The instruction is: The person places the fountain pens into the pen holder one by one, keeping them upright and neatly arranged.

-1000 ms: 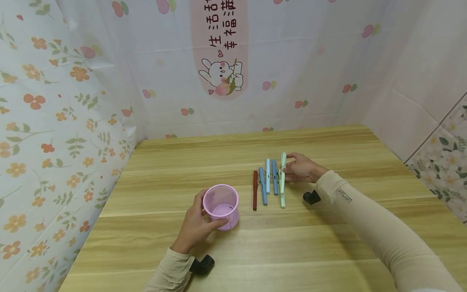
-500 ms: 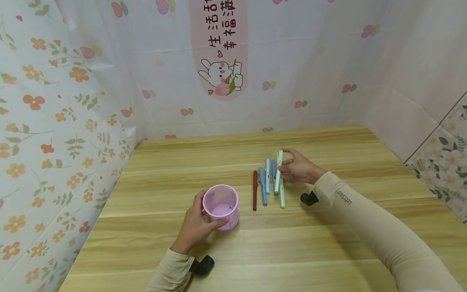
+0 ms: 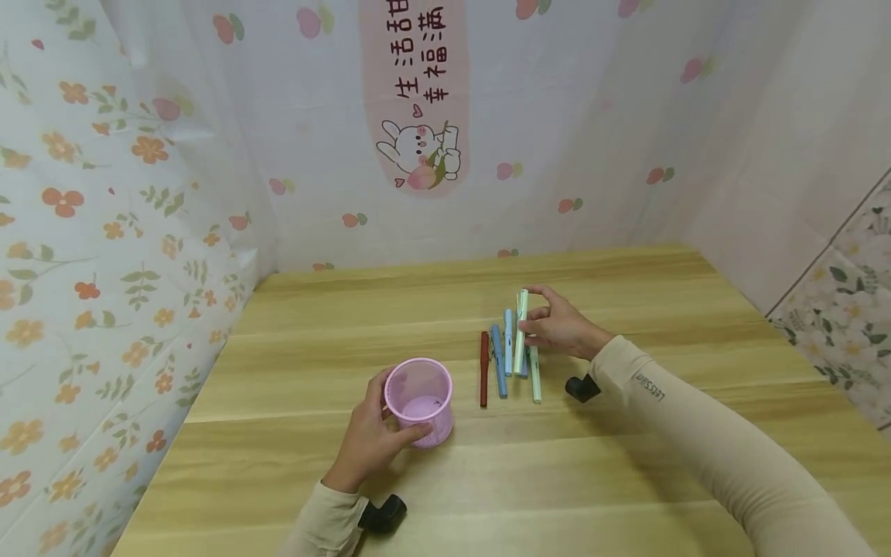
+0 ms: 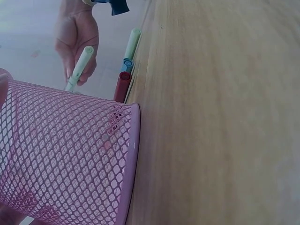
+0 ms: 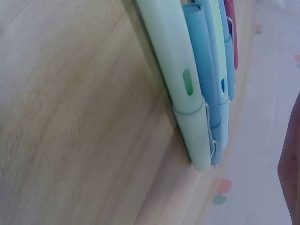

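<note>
One slim pen (image 3: 520, 333) (right hand (image 3: 561, 323) pinching); left hand (image 3: 369, 433) grips mesh cup (image 3: 442, 419).

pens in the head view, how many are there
6: pale green pen in the right hand; on the table, left to right, red pen, blue pen, light blue pen, another blue pen partly behind the held one, second green pen.

It's a small draped table nook, and whether home or workplace is impossible to tell: a wood-grain tabletop (image 3: 529, 487), orange-flowered sheeting (image 3: 90, 255) hanging left, a pale fruit-print sheet (image 3: 299, 100) across the far side with cartoon rabbit (image 3: 418, 147) and Chinese lettering (image 3: 435, 54), white-flowered sheeting (image 3: 852, 317) right.
</note>
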`<state>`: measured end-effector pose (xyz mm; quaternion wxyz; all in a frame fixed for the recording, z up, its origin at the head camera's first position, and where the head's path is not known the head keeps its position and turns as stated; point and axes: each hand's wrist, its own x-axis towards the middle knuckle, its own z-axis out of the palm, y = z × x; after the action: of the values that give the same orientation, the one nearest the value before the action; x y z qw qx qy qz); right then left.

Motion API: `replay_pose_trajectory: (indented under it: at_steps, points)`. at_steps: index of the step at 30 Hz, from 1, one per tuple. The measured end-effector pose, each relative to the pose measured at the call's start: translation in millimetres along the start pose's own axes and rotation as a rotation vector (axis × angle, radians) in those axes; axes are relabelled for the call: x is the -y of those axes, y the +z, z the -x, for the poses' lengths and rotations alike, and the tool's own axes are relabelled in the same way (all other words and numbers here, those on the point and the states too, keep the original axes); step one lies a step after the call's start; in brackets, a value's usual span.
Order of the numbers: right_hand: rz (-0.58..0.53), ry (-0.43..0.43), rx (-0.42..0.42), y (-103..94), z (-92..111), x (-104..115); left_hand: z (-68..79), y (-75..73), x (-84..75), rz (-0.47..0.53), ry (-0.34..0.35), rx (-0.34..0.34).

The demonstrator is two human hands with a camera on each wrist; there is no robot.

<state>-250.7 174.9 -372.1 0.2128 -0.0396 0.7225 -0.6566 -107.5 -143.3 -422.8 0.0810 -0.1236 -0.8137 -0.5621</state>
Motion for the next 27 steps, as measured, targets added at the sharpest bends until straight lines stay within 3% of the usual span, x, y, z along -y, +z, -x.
replay_pose_trajectory:
  at_steps: [12,27]
  points:
    - [-0.006,-0.03,-0.007,9.7,0.9,6.1,-2.8,-0.4,0.4,-0.005,0.011,-0.004]
    - [0.011,-0.113,0.052,25.6,3.1,4.2,0.5,-1.7,3.6,-0.005,0.034,-0.002]
